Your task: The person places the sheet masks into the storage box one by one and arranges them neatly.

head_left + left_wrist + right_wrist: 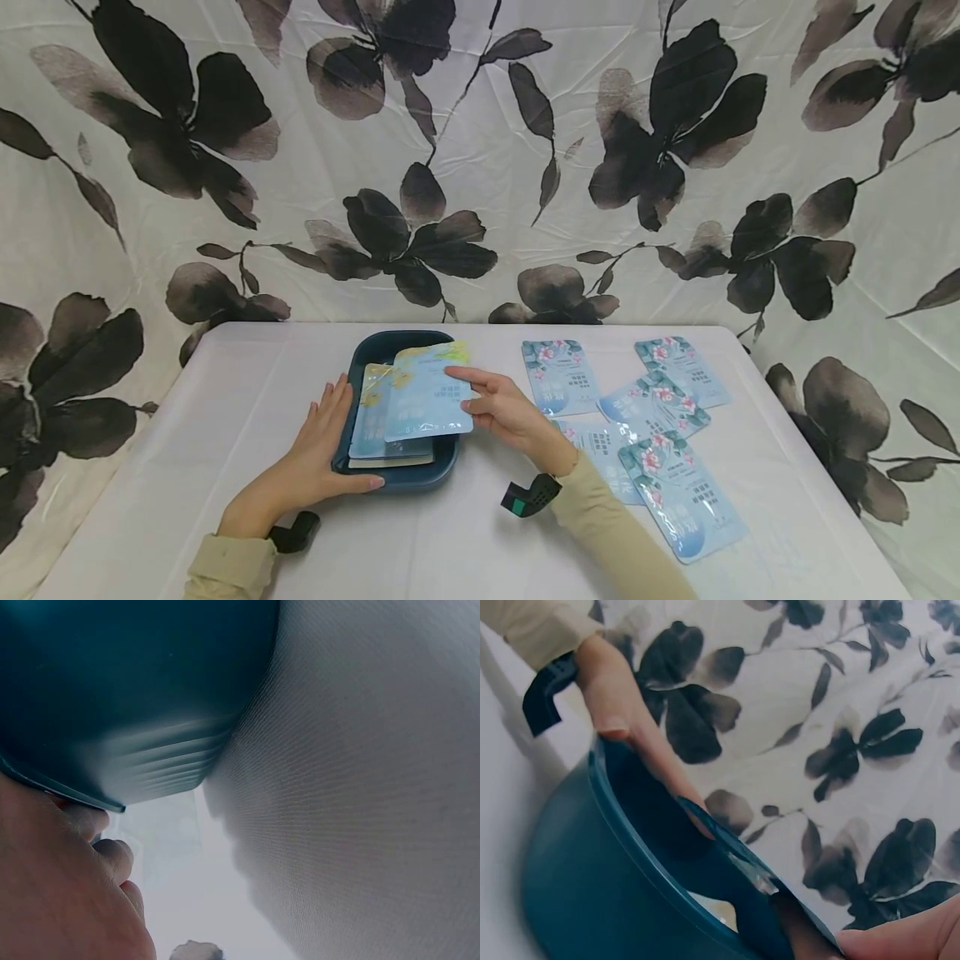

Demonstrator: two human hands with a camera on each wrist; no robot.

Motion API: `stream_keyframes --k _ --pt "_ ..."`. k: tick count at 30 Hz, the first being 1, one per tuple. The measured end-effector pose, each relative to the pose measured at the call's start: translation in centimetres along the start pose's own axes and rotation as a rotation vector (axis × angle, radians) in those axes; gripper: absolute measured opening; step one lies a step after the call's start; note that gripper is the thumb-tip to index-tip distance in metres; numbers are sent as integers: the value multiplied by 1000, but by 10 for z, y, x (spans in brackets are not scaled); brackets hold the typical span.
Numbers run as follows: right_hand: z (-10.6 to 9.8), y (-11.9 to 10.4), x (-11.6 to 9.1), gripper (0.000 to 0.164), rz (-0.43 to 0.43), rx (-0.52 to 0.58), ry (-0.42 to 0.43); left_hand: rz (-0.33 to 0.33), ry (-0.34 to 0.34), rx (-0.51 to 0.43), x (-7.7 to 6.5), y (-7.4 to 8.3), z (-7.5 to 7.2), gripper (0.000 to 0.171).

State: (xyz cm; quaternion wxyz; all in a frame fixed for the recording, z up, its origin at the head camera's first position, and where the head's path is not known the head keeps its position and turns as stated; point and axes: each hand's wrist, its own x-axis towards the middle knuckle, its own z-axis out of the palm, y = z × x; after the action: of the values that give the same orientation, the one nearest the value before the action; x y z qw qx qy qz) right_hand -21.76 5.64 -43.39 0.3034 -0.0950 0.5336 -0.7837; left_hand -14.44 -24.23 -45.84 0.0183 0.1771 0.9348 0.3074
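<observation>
A dark blue plastic bin (420,479) stands on the white table. Inside it lie light blue flat sachets (370,429) with yellow flower print. Between thumb and fingers, my right hand (517,417) pinches the right edge of another such sachet (427,404), which overlaps the others at the bin's opening. My left hand (318,450) rests against the bin's left side, fingers extended along it and thumb at the near rim. In the right wrist view the held sachet (742,851) appears edge-on above the bin (570,862). The bin's outer wall (150,690) fills much of the left wrist view.
To the right, several light blue sachets with pink flowers lie on the table, some overlapping: one at the back (558,379), another nearest the front (686,500). A cloth with dark flowers (540,167) hangs behind the table's back edge.
</observation>
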Motion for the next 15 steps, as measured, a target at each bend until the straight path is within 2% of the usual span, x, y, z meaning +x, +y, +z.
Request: stream_keyframes --k 7,15 --pt "13 3 5 57 29 -61 20 8 -5 -8 -1 0 -2 134" --pt "33 5 18 55 26 -200 20 -3 -9 -2 0 -2 0 135"
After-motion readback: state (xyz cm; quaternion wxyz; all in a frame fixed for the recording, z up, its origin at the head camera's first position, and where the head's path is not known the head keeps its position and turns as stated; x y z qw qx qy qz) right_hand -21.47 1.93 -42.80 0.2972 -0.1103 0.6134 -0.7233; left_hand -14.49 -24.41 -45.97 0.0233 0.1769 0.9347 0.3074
